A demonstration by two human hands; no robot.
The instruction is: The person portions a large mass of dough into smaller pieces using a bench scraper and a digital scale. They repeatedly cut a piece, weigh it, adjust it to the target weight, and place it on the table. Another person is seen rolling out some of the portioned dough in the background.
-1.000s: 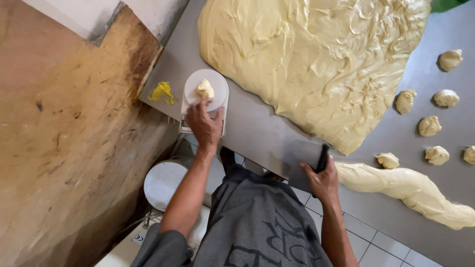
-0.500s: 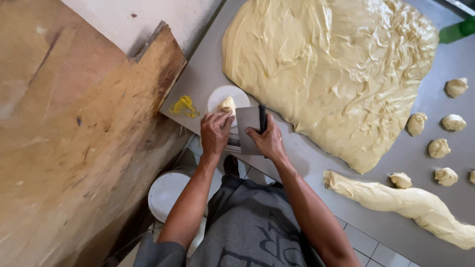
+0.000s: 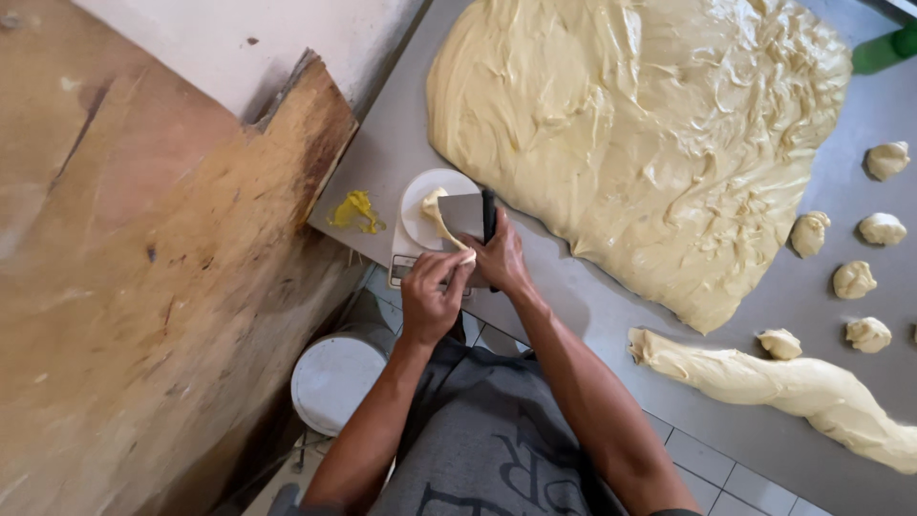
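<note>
head view, left hand [image 3: 432, 294] pinching dough piece [image 3: 441, 222], right hand [image 3: 499, 256] gripping scraper [image 3: 465, 214], scale [image 3: 425, 225] beneath

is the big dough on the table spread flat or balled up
Spread flat. The big dough lies as a wide, wrinkled sheet over the metal table, unlike the small dough balls beside it.

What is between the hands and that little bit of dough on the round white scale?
Nothing visible. The left hand pinches the stretched dough piece directly over the scale. The right hand holds the flat metal scraper, whose blade lies right against the same dough, so nothing separates them.
</note>
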